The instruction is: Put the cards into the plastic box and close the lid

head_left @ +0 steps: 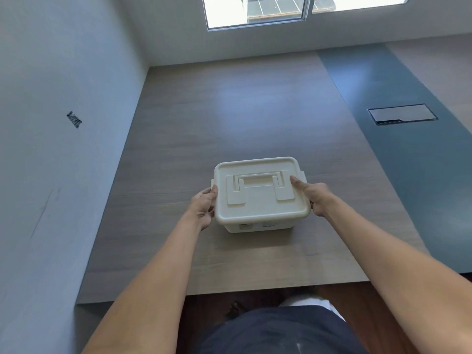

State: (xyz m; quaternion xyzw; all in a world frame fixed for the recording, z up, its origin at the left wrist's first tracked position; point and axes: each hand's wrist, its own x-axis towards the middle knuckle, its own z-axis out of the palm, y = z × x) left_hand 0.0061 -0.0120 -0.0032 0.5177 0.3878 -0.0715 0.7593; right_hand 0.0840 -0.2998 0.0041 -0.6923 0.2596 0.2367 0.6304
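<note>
box: cream plastic box [258,224] sat mid table [178,139], lid [260,198] on, handle flat.
L hand: left hand [204,208] pressed box's left side, fingers curled at lid rim.
R hand: right hand [313,196] gripped right side, thumb on lid.
cards: not visible.

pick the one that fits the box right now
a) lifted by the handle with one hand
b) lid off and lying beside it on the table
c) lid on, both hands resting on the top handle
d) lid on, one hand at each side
d: the lid sits on the plastic box, with the left hand at its left side and the right hand at its right; the handle lies flat, untouched.
</note>
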